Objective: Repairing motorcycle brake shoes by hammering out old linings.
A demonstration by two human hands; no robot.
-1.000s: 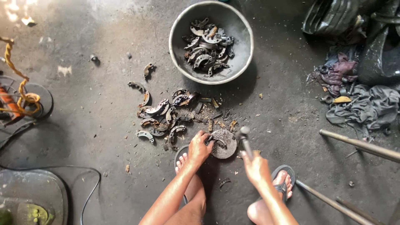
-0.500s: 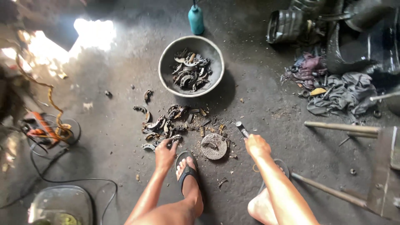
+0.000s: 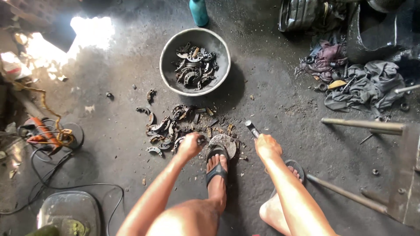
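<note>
**Hands at the scrap pile below the bowl**

I took the grey bowl point(image 3: 168, 65) as my landmark; it sat on the floor point(image 3: 109, 131) with curved metal pieces inside. Just below it lay a pile of rusty scrap pieces point(image 3: 168, 126). At the lower right edge of that pile my left hand point(image 3: 190, 145) was curled shut around a small dark piece point(image 3: 201, 140). Beside it, further below the bowl, a round metal disc point(image 3: 224, 142) rested at the toes of my sandalled foot point(image 3: 216, 168). Down and right of the bowl, my right hand point(image 3: 267, 146) was closed on the handle of a hammer point(image 3: 251, 128), its head pointing back toward the bowl.
</note>
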